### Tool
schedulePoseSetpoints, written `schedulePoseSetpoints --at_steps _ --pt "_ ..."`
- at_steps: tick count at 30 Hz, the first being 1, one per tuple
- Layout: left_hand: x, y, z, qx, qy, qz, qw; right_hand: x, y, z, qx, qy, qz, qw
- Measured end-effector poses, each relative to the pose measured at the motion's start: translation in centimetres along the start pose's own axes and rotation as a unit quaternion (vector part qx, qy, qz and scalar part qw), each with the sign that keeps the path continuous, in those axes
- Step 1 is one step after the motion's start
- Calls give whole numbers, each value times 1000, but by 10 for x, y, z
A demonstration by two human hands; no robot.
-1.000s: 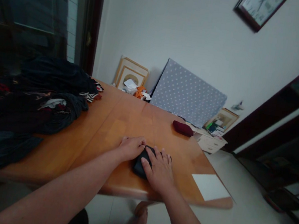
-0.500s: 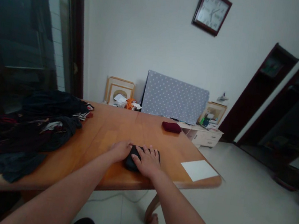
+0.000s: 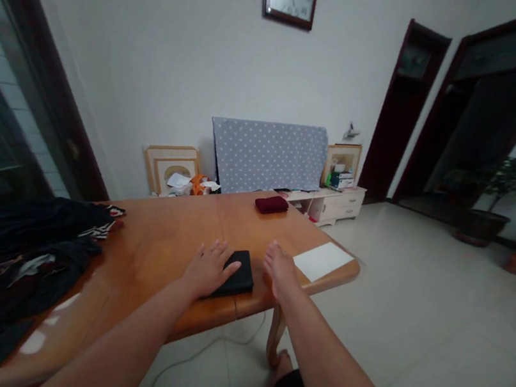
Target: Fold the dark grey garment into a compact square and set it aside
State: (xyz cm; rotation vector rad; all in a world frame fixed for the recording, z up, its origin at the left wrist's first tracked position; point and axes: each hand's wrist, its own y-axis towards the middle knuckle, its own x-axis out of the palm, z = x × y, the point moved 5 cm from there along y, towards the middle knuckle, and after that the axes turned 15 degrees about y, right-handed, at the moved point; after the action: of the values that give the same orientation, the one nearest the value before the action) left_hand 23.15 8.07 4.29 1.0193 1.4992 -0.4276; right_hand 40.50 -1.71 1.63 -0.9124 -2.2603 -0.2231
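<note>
A small folded black cloth [image 3: 240, 274] lies near the front edge of the wooden table [image 3: 168, 238]. My left hand [image 3: 208, 269] rests flat on the cloth's left part, fingers spread. My right hand [image 3: 280, 267] is just right of the cloth, on the table and off the fabric, fingers stretched out and holding nothing. A folded dark red cloth [image 3: 272, 204] sits at the table's far edge.
A heap of dark clothes [image 3: 22, 242] covers the table's left end. A white sheet [image 3: 322, 261] lies at the right corner. Behind the table stand a dotted grey board [image 3: 266, 156], picture frames [image 3: 169, 167] and a low white cabinet [image 3: 329, 203]. Tiled floor lies to the right.
My right hand has come off the black cloth and moved right. My left hand stays on it. The view has swung to the right, showing more of the room.
</note>
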Motion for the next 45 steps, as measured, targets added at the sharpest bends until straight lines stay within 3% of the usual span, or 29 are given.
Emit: schedulePoseSetpoints --at_steps 6,11,16,25,30,40,45 --pt "19 -5 3 -3 28 -38 999 -26 1 4 99 124 24 987" --pt "17 -3 4 15 34 -42 998 -21 8 19 178 201 1 963" --pt "16 -2 5 11 35 -45 998 -10 15 30 223 210 -5 952" --pt "19 -2 4 22 46 -39 998 -3 21 28 195 168 14 966" --pt "19 -4 3 31 53 -28 998 6 26 29 228 136 -6 964" --pt "16 -6 6 27 62 -35 997 11 28 25 240 98 20 966" --pt "11 -4 9 26 63 -50 996 14 30 27 235 129 16 963"
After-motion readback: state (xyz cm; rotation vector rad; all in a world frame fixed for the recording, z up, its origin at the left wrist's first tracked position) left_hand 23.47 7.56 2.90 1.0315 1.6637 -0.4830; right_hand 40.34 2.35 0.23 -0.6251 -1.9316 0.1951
